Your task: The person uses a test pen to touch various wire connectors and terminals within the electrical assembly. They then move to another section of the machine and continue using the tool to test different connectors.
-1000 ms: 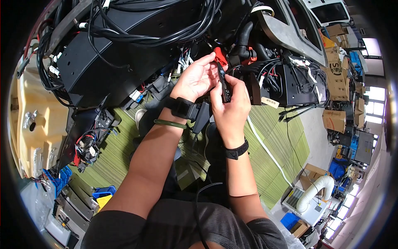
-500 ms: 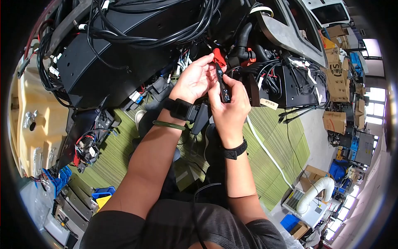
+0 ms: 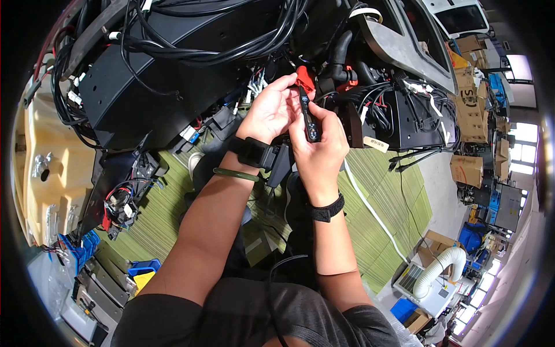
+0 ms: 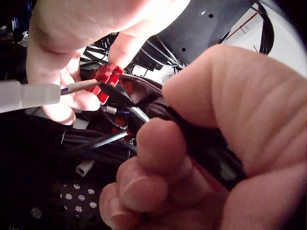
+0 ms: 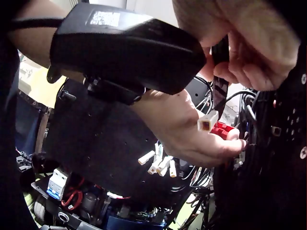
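Note:
My left hand (image 3: pixel 267 117) pinches a small red plastic part (image 3: pixel 306 81) between its thumb and fingers. In the left wrist view this red part (image 4: pixel 114 75) looks like a slotted block, partly covered by the fingers. My right hand (image 3: pixel 325 139) grips a slim black pen-like tool (image 3: pixel 306 109) with pale markings; its exact kind I cannot tell. The tool's far end overlaps the red part. A white connector (image 5: pixel 206 122) shows beside the red part and the left fingers in the right wrist view.
Black cable bundles (image 3: pixel 202 51) run over a black panel (image 3: pixel 144 87) at upper left. White wire connectors (image 3: pixel 254 87) hang just left of the hands. A black box with wiring (image 3: pixel 416 115) stands to the right. A white cable (image 3: pixel 373 208) crosses the green carpet (image 3: pixel 399 196).
The black tool has turned slightly in my right hand, showing more of its marked face. Both hands have shifted a little left, and my left hand still pinches the red part.

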Tool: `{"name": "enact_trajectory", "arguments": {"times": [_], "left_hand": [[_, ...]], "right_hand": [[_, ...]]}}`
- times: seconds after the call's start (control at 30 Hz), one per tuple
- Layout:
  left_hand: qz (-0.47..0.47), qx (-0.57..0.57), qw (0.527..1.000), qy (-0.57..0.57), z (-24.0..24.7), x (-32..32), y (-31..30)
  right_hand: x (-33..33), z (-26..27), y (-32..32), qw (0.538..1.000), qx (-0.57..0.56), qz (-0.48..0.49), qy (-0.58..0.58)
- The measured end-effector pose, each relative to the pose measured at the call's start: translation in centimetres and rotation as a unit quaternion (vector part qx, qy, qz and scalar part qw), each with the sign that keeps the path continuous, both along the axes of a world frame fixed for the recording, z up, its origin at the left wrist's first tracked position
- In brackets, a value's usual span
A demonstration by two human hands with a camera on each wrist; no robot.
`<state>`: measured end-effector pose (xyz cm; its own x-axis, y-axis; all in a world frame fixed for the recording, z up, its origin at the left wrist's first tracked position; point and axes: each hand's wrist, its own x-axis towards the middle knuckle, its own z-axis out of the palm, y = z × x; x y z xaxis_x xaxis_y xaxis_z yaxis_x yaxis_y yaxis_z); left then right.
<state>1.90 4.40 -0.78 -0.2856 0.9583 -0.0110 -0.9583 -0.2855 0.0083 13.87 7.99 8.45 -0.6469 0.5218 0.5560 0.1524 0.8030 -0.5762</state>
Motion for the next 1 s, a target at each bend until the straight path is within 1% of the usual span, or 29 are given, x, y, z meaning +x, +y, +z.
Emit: {"name": "enact_trajectory", "arguments": {"times": [0.03,0.07,0.1,0.13,0.17,0.2,0.27,0.3,0.37,0.47,0.57,0.6,0.63,0.67,0.7,0.73,0.77,0.83,0.9,1.0], "left_hand": [[0.071,-0.101,0.989,0.084,2.1,1.1,-0.3],[0.141,-0.199,0.955,0.166,3.2,1.7,-0.5],[0.141,-0.199,0.955,0.166,2.2,1.4,-0.3],[0.098,-0.080,0.987,0.096,0.9,0.7,-0.1],[0.052,0.041,0.998,0.024,-0.4,0.3,0.1],[0.051,0.041,0.998,0.024,-0.1,0.0,0.2],[0.007,-0.044,0.999,-0.010,0.4,-0.3,0.1],[0.007,-0.044,0.999,-0.010,0.6,-0.3,0.1],[0.020,-0.104,0.994,-0.025,1.1,-0.2,0.2],[0.035,-0.133,0.990,-0.002,1.3,-0.1,0.4],[0.036,-0.129,0.991,-0.005,1.2,-0.1,0.4],[0.036,-0.129,0.991,-0.005,2.1,0.4,0.3],[0.095,-0.192,0.975,0.065,3.9,1.3,-0.1],[0.153,-0.253,0.946,0.134,4.8,1.8,-0.3],[0.153,-0.253,0.946,0.134,3.7,1.3,-0.2],[0.085,-0.158,0.982,0.063,2.1,0.2,-0.1],[0.015,-0.059,0.998,-0.009,0.6,-0.3,0.1],[0.010,-0.059,0.998,-0.020,0.8,-0.3,0.1],[0.004,-0.060,0.998,-0.030,1.0,-0.2,0.2],[0.017,-0.090,0.995,-0.048,1.1,-0.2,0.3]], "right_hand": [[0.0,-0.1,0.1,1.000,0.011,-0.005,0.006],[0.0,-0.1,0.1,1.000,0.011,-0.005,0.006],[0.1,0.0,0.1,1.000,0.003,-0.008,0.001],[0.1,0.0,0.0,1.000,-0.004,-0.010,-0.003],[0.1,0.0,0.0,1.000,-0.005,-0.011,-0.003],[0.1,0.1,0.0,1.000,-0.006,0.002,0.000],[0.1,0.1,-0.1,1.000,-0.008,0.014,0.003],[0.1,0.0,0.0,1.000,-0.007,0.011,0.004],[0.1,0.0,0.0,1.000,-0.006,0.009,0.004],[0.2,0.0,0.1,1.000,-0.009,-0.007,-0.003],[0.2,0.0,0.1,1.000,-0.004,-0.005,-0.005],[0.2,0.0,0.1,1.000,-0.001,-0.002,-0.004],[0.2,0.0,0.1,1.000,0.003,0.001,-0.002],[0.2,0.0,0.1,1.000,0.003,0.001,-0.002],[0.2,0.0,0.1,1.000,0.005,0.012,0.001],[0.2,0.0,0.1,1.000,0.007,0.023,0.005],[0.3,0.0,0.1,1.000,0.007,0.023,0.005],[0.3,0.1,0.0,0.999,-0.035,0.013,-0.012],[0.3,-0.1,0.2,1.000,-0.027,0.005,-0.005],[0.4,-0.1,0.3,1.000,-0.017,-0.001,0.001]]}}
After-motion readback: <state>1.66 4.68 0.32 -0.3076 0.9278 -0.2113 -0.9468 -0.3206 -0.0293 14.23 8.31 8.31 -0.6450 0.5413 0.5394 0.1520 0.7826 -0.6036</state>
